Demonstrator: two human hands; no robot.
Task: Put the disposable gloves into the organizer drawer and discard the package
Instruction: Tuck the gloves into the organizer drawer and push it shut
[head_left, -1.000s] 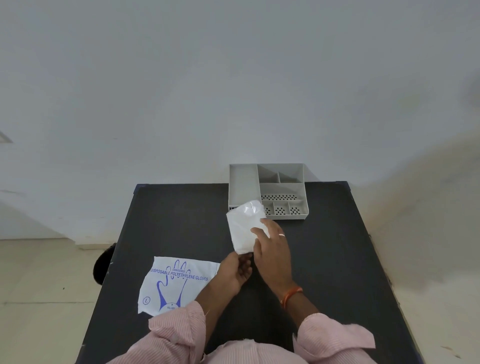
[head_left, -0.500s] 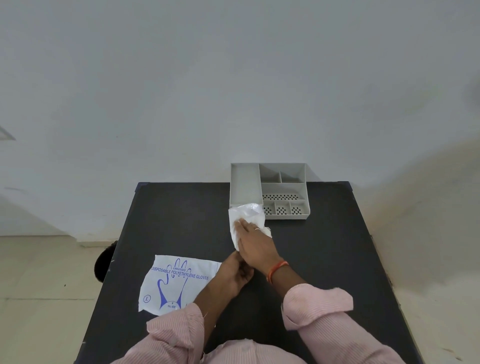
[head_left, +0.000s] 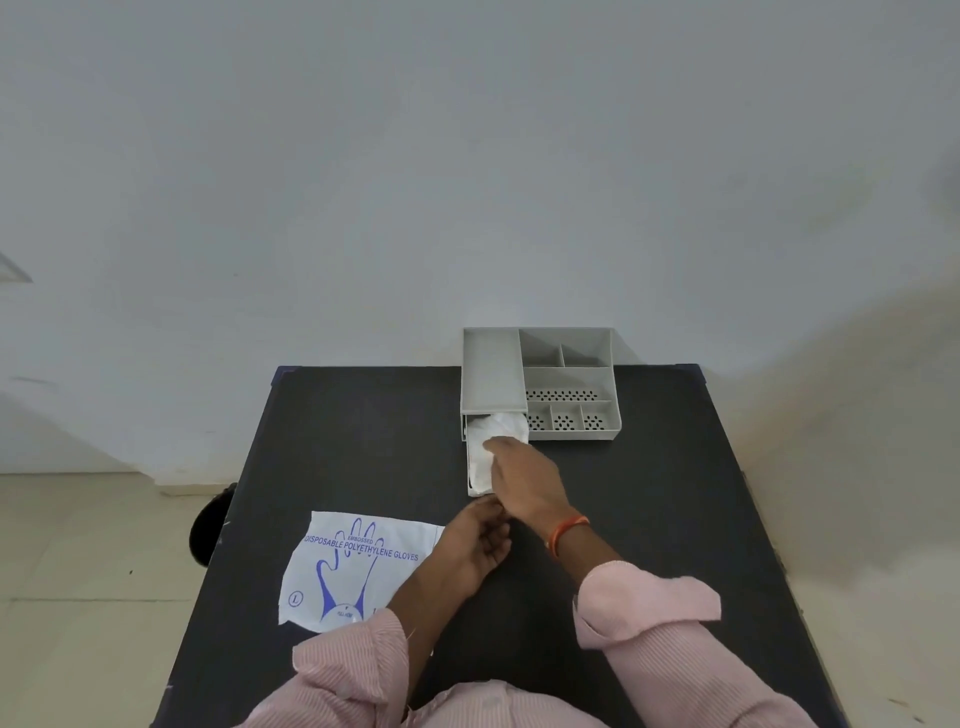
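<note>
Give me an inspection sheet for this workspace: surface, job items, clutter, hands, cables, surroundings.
Surface: black table, set against the wall.
Job's things: grey organizer at the far edge; its drawer is pulled out toward the person; white gloves are bunched in the drawer; printed package lies flat at near left.
Clutter: nothing seen.
Hands: right hand presses on the gloves, fingers fairly straight; left hand, fingers curled, is at the drawer's near end, grip unclear.
Cables: nothing seen.
Surroundings: plain wall; tiled floor; dark round object by the table's left side.
</note>
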